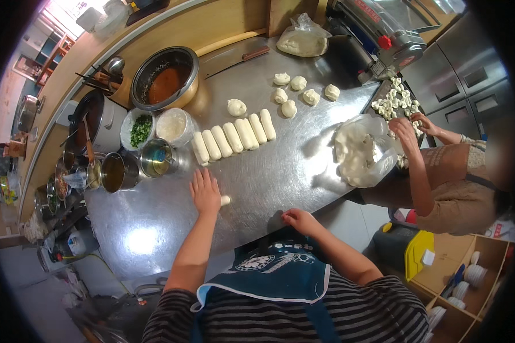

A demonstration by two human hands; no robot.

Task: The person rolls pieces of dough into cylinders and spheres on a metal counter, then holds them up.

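My left hand [205, 192] lies palm down on the steel table [257, 188], fingers a little apart. A short piece of dough [225, 200] sticks out at the right side of the palm; how much the hand covers is hidden. Just beyond the fingertips, a row of several dough rolls [235, 136] lies side by side. My right hand [298, 219] is over the table's near edge with its fingers curled; whether it holds anything cannot be seen. Behind the row sits a dough ball [236, 107], and farther right are several more dough lumps [311, 97].
At left stand a pot of reddish sauce [167, 83], a bowl of chopped greens [142, 128] and metal pots [119, 172]. A knife [255, 53] lies at the back. At right, a co-worker's hands [407, 130] are over small dough pieces, beside a bag of dough [356, 154].
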